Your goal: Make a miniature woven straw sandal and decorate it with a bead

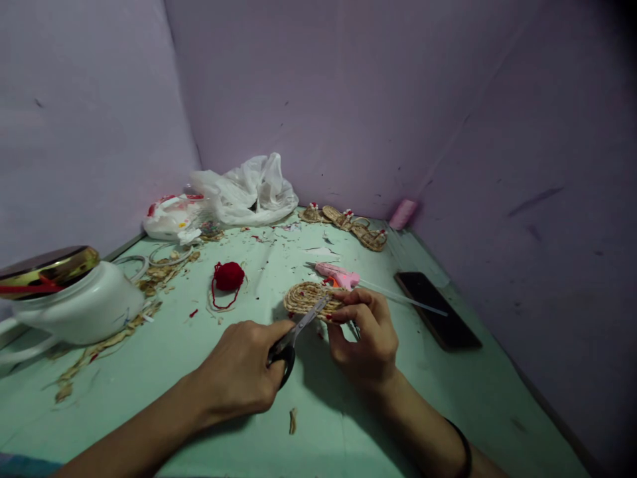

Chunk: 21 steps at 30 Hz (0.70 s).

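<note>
My left hand is closed round the black handles of a pair of scissors. The blades point up and right and lie across a woven straw sole, an oval of coiled, braided strands. With fingers and thumb, my right hand grips the right end of that sole and holds it up off the table. Small red bits show near its lower edge. Whether the blade tips touch the straw or only pass in front of it, I cannot tell. Just behind the sole lies a pink glue gun.
On the green table lie a red yarn ball, a phone and straw scraps. A white pot stands left. Along the back are a plastic bag, straw sandals and a pink spool.
</note>
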{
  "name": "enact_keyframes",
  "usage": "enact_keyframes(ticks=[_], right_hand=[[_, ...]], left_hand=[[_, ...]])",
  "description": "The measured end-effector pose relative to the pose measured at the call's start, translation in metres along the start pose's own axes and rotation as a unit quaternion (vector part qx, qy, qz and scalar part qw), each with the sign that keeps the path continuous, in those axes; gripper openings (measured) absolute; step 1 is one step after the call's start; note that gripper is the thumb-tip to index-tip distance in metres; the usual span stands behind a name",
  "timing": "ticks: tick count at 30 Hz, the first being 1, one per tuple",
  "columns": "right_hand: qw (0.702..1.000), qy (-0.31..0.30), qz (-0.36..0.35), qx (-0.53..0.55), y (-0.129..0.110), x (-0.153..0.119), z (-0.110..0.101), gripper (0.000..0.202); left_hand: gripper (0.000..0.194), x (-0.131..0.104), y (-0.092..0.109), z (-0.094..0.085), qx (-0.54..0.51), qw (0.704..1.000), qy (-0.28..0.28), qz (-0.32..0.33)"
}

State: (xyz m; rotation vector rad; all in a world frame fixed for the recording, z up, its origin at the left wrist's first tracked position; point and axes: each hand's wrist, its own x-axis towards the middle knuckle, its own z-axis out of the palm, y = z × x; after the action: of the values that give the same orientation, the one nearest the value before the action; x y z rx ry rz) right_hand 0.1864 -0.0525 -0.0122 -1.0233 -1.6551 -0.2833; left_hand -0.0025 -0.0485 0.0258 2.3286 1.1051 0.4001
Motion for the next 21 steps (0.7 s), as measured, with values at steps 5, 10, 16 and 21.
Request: enact_keyframes(ticks=[5,10,16,21], right_hand=[[1.0,-0.001,-0.013,0.001,-0.0019,0.0013,-0.0003,0.024],[1.0,-0.005,-0.025,0.0,-0.0041,0.0018,-0.0003,0.023],[1.0,-0.007,-0.028,0.001,-0.0048,-0.0003,-0.0006,0.023],[1.0,-0.003,-0.024,0.0,-0.0032,0.0,-0.0012,0.024]], left_hand=[[0.043,-0.0006,0.0007,-0.0002,0.064,0.996,0.057,-0.022],[0.039,-0.0014,-0.0006,0.003,0.072,0.997,0.027,-0.027],[0.038,-0.0016,-0.0004,0.001,0.087,0.996,0.023,-0.025],[0.031,-0.0002,-0.0002,-0.0015,0.086,0.996,-0.004,-0.016]])
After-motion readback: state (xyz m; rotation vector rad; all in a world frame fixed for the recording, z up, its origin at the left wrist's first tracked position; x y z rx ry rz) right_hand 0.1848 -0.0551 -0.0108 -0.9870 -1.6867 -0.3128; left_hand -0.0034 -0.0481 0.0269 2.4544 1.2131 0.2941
